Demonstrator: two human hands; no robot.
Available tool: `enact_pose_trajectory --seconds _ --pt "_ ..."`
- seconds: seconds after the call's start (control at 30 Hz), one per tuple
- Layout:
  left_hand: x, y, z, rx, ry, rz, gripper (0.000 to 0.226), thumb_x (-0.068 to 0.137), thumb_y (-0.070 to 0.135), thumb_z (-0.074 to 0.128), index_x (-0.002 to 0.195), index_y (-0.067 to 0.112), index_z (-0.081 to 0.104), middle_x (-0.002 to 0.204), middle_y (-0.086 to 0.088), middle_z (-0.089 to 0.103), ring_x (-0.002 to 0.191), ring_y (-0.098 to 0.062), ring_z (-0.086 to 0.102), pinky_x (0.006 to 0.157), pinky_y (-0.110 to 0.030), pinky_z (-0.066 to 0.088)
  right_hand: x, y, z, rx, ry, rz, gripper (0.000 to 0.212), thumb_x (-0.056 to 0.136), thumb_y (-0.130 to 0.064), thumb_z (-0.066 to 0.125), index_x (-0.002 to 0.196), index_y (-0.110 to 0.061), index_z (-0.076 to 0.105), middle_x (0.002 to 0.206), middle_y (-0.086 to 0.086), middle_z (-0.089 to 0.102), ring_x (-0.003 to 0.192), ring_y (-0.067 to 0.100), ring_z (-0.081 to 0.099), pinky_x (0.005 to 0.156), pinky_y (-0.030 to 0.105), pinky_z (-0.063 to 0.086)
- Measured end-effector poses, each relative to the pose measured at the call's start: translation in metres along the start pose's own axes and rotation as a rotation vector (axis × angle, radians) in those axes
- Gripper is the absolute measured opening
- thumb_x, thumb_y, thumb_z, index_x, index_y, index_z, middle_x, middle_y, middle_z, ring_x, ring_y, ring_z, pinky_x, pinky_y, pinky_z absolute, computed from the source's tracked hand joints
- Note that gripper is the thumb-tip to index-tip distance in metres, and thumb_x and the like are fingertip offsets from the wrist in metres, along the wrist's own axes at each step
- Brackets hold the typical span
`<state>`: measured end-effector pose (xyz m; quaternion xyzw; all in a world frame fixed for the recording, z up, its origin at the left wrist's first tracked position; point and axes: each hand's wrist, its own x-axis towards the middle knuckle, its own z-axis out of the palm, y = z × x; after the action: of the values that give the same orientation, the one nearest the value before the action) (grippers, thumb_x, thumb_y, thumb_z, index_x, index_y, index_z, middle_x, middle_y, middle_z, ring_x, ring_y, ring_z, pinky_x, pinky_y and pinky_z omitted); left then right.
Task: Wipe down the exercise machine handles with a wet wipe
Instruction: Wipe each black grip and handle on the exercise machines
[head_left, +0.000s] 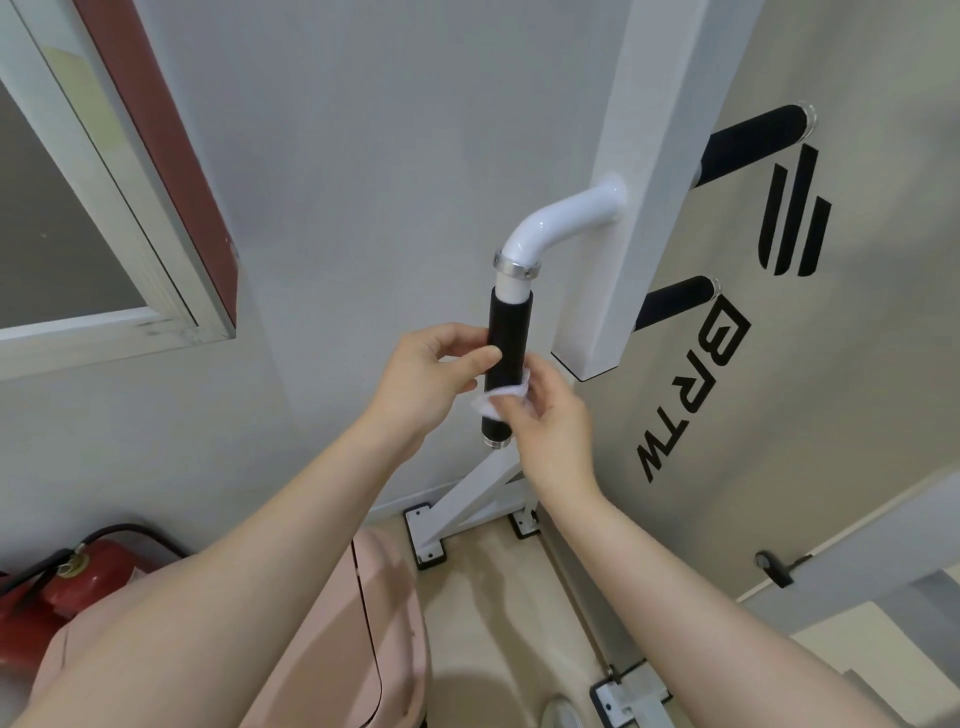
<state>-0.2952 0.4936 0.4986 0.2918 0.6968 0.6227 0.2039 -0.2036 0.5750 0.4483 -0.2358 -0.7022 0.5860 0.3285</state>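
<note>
A black foam handle (508, 332) hangs down from a bent white tube (550, 223) on the white machine post (618, 208). A white wet wipe (493, 397) is wrapped around the lower part of this handle. My right hand (550, 421) pinches the wipe from the right. My left hand (426, 374) reaches in from the left, thumb and fingertips touching the handle and the wipe's edge. Two more black handles (753, 140) (675, 301) stick out to the right of the post.
A window frame (119, 208) fills the upper left wall. A red fire extinguisher (62, 577) lies at the lower left beside a pink bin (374, 623). The machine's white base feet (426, 535) are bolted to the floor. A panel with a black logo (727, 338) stands on the right.
</note>
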Motion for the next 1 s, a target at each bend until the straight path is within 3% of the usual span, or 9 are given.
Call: enact_pose_trajectory --seconds 0.07,0.17,0.23,0.33,0.43,0.6,0.73,0.9,1.0 --pt "-0.001 0.0 -0.001 0.015 -0.023 0.014 0.012 0.089 0.013 0.059 0.095 0.018 0.068 0.097 -0.005 0.068 0.09 -0.015 0.064 0.081 -0.025 0.053 0.005 -0.019 0.0 -0.053 0.142 -0.217 0.04 0.088 -0.004 0.057 0.124 -0.023 0.058 0.12 -0.009 0.063 0.108 0.001 0.057 0.097 0.024 0.045" --pt "-0.002 0.0 -0.008 0.026 -0.132 0.009 0.023 0.098 0.017 0.042 0.095 0.023 0.065 0.097 0.004 0.068 0.09 -0.009 0.065 0.084 -0.023 0.052 0.01 -0.028 -0.005 -0.393 0.341 -0.825 0.03 0.09 0.005 0.052 0.117 -0.004 0.062 0.121 0.003 0.058 0.113 0.01 0.055 0.101 0.017 0.039" --pt "-0.002 0.0 -0.015 -0.044 -0.191 -0.024 0.033 0.101 0.02 0.033 0.094 0.023 0.065 0.096 0.006 0.069 0.09 -0.007 0.066 0.088 -0.025 0.052 0.014 -0.021 -0.007 -0.619 0.251 -1.119 0.027 0.09 0.007 0.052 0.113 0.002 0.064 0.122 0.009 0.059 0.117 0.02 0.055 0.103 0.026 0.041" --pt "-0.003 -0.001 -0.024 -0.156 -0.235 -0.078 0.044 0.101 0.034 0.023 0.098 0.019 0.065 0.099 -0.002 0.07 0.093 -0.012 0.066 0.088 -0.027 0.051 0.017 0.004 -0.009 -0.982 -0.051 -1.313 0.03 0.088 0.005 0.053 0.115 -0.001 0.065 0.122 0.011 0.063 0.12 0.023 0.053 0.103 0.034 0.041" --pt "-0.005 -0.002 -0.027 -0.19 -0.267 -0.093 0.052 0.099 0.043 0.01 0.111 0.026 0.057 0.111 -0.004 0.067 0.11 -0.016 0.06 0.098 -0.029 0.043 0.026 0.01 -0.016 -1.309 -0.308 -1.467 0.029 0.089 0.002 0.046 0.107 -0.002 0.068 0.11 0.011 0.069 0.115 0.024 0.058 0.105 0.036 0.038" --pt "-0.004 -0.009 -0.028 -0.17 -0.266 -0.075 0.054 0.097 0.047 0.007 0.119 0.03 0.053 0.119 0.008 0.063 0.126 -0.007 0.045 0.108 -0.031 0.031 0.037 0.005 -0.031 -1.491 -0.198 -1.428 0.035 0.089 0.0 0.039 0.112 -0.004 0.065 0.118 0.01 0.066 0.12 0.024 0.055 0.11 0.038 0.028" --pt "0.0 -0.006 -0.03 -0.134 -0.224 -0.089 0.055 0.097 0.047 0.007 0.113 0.029 0.056 0.115 0.008 0.064 0.12 -0.003 0.05 0.102 -0.029 0.035 0.034 0.02 -0.031 -1.698 -0.46 -1.503 0.042 0.084 -0.005 0.037 0.112 -0.01 0.068 0.119 0.006 0.066 0.119 0.023 0.055 0.113 0.041 0.024" --pt "0.008 0.001 -0.029 -0.221 -0.155 -0.022 0.056 0.099 0.044 0.007 0.114 0.025 0.058 0.119 0.006 0.062 0.117 -0.007 0.053 0.104 -0.032 0.036 0.056 -0.021 -0.028 -1.417 -0.095 -1.442 0.033 0.09 0.0 0.046 0.121 -0.001 0.057 0.129 0.011 0.059 0.129 0.025 0.046 0.112 0.036 0.025" --pt "0.012 0.013 -0.028 -0.265 -0.083 0.042 0.054 0.099 0.044 0.01 0.11 0.025 0.06 0.113 0.004 0.066 0.113 -0.011 0.058 0.1 -0.031 0.041 0.04 0.006 -0.026 -1.257 -0.167 -1.279 0.039 0.093 0.004 0.038 0.131 -0.001 0.044 0.137 0.012 0.051 0.136 0.023 0.031 0.112 0.037 0.027"
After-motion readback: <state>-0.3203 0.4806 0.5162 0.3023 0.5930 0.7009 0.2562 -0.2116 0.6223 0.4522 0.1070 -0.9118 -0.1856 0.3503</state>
